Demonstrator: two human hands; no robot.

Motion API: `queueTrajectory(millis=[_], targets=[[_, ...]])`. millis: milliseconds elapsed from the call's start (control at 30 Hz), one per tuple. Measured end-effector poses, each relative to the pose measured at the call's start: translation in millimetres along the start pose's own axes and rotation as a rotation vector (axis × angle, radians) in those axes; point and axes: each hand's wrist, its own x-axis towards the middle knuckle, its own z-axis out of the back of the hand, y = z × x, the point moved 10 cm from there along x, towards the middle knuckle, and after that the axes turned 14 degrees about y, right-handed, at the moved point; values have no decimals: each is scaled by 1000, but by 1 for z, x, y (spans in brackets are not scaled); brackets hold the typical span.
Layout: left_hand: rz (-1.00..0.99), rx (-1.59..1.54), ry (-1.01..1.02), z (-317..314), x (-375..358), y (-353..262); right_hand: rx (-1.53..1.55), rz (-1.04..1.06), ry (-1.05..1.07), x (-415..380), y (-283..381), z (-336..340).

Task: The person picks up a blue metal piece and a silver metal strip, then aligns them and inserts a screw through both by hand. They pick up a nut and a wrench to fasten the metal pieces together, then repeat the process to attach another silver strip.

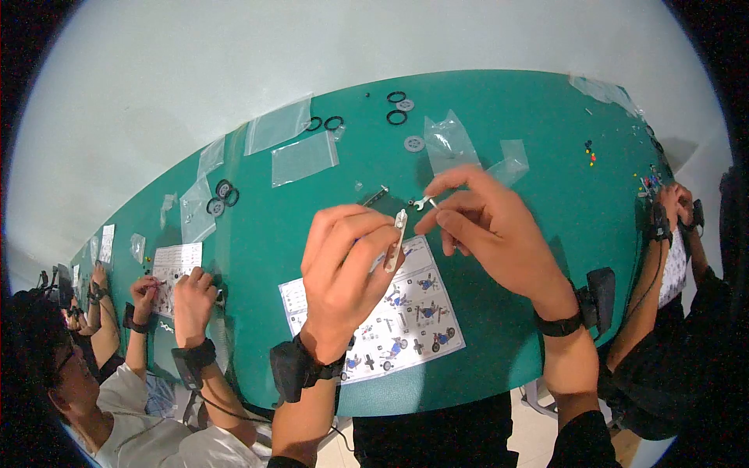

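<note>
In the head view, my left hand [343, 261] is closed around a pale strip with holes [399, 234], held upright between thumb and fingers. A small bolt or nut appears near the strip's top end, too small to name surely. Just to the right, my right hand [488, 218] pinches a small silver wrench [422, 204] by its handle, its open jaw pointing left, apart from the strip. Beyond the left hand, a short dark perforated piece [377, 195] lies on the green table [499, 335]. Beneath both hands is a printed instruction sheet [421, 327], partly covered by my left hand.
Clear plastic bags [304, 158] lie toward the back, with black tyre rings [396, 117] and grey wheel discs [414, 143]. To the left, a co-worker's hands [195, 300] are above another sheet. At the right, another person's hands [676, 203] handle small parts.
</note>
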Motion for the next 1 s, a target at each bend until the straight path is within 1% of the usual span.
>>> queueTrajectory(millis=[100,200,300,400,500,600,700,800,900,1000], targets=[[-29,100,19,-1,-4,-4,39,-71,-1,-1,-2,-1],[-55,180,44,-1,-3,-11,-73,-73,44,0,-4,-9],[-73,232,41,-1,-4,-15,-363,40,14,-2,22,-15],[-110,269,18,-1,-6,-16,-653,291,-114,-5,43,-14],[-131,295,22,-2,-10,-16,-314,-1,-1,-3,10,-13],[-148,306,39,1,-11,-21,114,-112,27,-2,-9,-24],[-185,348,16,2,-12,-27,335,-9,96,3,-24,-34],[-233,366,16,1,-15,-32,283,-59,116,4,-26,-46],[-242,385,-23,3,-18,-30,192,17,135,5,-11,-45],[-266,364,9,3,-17,-33,209,-40,114,5,-13,-39]])
